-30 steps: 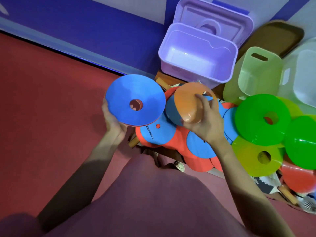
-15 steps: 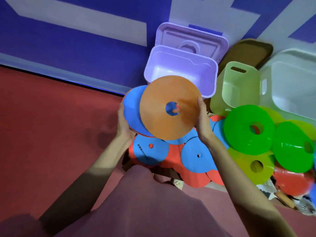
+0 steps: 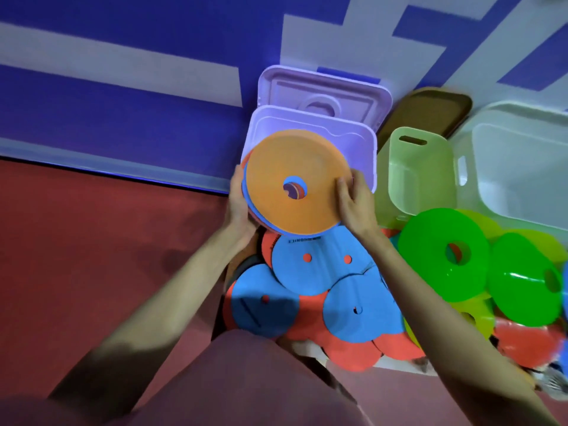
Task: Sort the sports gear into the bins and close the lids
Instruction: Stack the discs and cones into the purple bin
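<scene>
A stack of flat disc cones, topped by an orange disc cone (image 3: 292,182) with a round hole at its centre, is held between two bare hands, seen from above. A blue disc edge (image 3: 246,195) shows just beneath the orange one. The left hand (image 3: 239,198) is wrapped around the stack's left rim, with fingers curled under it. The right hand (image 3: 353,195) is clasped on the right rim, with its fingers laid over the top of the orange disc.

The stack is held in front of and partly over the open purple bin (image 3: 347,149), hiding most of the bin's near rim and inside. The purple lid (image 3: 325,90) is propped upright behind the bin against a blue and white wall (image 3: 123,87).

To the right of the purple bin, a pale green bin (image 3: 421,173) with a slotted handle is seen, and beside that a white bin (image 3: 522,167). A brown tray (image 3: 430,112) is leaned on the wall behind them.

Below the hands, a heap of blue and red flat discs (image 3: 319,272) is spread out, overlapping one another. To its right, bright green dome cones (image 3: 430,250) are piled on yellow-green cones (image 3: 479,321), touching the green bin's base. A red cone (image 3: 522,342) is glimpsed at the lower right. The floor (image 3: 92,241) is red. A lap in dull pink cloth (image 3: 246,379) is seen at the bottom edge.
</scene>
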Action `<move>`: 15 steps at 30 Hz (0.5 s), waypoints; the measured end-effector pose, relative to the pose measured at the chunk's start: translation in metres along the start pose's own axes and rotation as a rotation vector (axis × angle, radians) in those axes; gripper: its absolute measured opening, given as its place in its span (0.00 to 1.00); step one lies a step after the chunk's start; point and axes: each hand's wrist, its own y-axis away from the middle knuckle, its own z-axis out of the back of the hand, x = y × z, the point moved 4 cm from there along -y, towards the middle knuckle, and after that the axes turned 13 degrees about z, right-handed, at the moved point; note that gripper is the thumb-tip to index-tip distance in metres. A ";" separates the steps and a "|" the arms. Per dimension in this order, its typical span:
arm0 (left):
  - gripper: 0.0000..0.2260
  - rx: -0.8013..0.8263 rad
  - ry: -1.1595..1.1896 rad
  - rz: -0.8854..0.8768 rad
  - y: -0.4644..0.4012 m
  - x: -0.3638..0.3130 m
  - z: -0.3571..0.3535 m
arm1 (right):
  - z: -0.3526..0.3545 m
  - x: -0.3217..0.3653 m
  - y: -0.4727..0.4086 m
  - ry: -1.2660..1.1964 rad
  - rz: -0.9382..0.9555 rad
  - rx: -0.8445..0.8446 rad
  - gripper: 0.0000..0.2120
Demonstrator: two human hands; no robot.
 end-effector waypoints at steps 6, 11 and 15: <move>0.23 0.136 -0.008 -0.318 -0.028 -0.048 -0.033 | -0.002 -0.021 -0.059 0.107 -0.024 -0.002 0.06; 0.16 -0.139 -0.379 -0.369 -0.080 -0.079 -0.038 | -0.009 -0.046 -0.095 0.150 -0.050 0.009 0.07; 0.07 -0.327 -0.638 -0.401 -0.121 -0.093 -0.034 | -0.023 -0.067 -0.113 0.198 -0.103 0.105 0.11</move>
